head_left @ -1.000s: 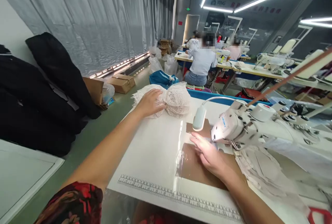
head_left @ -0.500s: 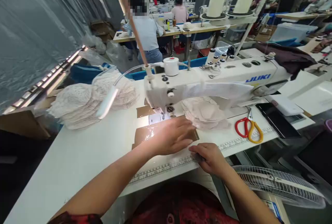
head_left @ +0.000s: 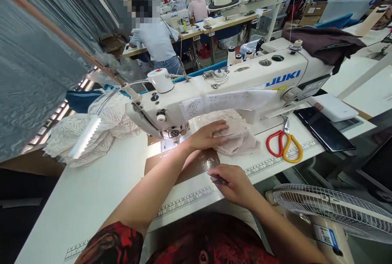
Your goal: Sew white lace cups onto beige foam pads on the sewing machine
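Head view: left hand [head_left: 208,136] had moved onto the cloth [head_left: 237,138], fingers spread, putting it within grasp. Right hand [head_left: 235,184] pinched a dark tool [head_left: 220,179].

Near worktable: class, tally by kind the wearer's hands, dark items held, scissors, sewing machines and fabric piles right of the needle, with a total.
Left hand and right hand: 2
Dark item: 1
Scissors: 1
Sewing machine: 1
Fabric pile: 1
Total: 6

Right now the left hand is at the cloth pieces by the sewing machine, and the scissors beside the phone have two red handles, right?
Not quite: the head view shows the scissors with one red handle and one yellow; the rest stands.
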`<state>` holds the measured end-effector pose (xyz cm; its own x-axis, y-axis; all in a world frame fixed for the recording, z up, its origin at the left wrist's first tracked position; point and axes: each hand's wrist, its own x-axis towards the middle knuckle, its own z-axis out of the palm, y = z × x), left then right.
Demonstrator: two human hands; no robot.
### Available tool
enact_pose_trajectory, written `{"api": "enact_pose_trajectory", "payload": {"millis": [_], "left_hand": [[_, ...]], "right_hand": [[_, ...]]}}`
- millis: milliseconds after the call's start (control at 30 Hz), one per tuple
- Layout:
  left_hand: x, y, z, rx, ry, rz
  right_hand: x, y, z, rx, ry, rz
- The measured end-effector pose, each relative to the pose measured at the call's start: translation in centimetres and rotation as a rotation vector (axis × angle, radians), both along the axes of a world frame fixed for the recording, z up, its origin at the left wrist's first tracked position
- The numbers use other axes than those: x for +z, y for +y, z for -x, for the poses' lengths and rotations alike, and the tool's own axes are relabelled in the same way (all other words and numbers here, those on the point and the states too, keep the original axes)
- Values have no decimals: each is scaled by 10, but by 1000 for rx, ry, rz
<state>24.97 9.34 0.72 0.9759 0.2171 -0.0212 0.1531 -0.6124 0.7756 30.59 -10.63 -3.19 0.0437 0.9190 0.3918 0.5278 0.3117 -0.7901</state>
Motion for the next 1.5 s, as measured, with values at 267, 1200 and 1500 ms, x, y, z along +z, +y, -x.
{"api": "enact_pose_trajectory", "payload": {"millis": [267,1200,1500], "left_hand": [[-1,-1,2,15,31,-21],[-8,-11,-9,205,-106,-161],[41,-72,52,118,-627,-272]], "right_hand": [[3,-8,-9,-191,-87,-306],[-5,3,-50,-405,-384,71],[-14,3,-54,-459,-531,78]]}}
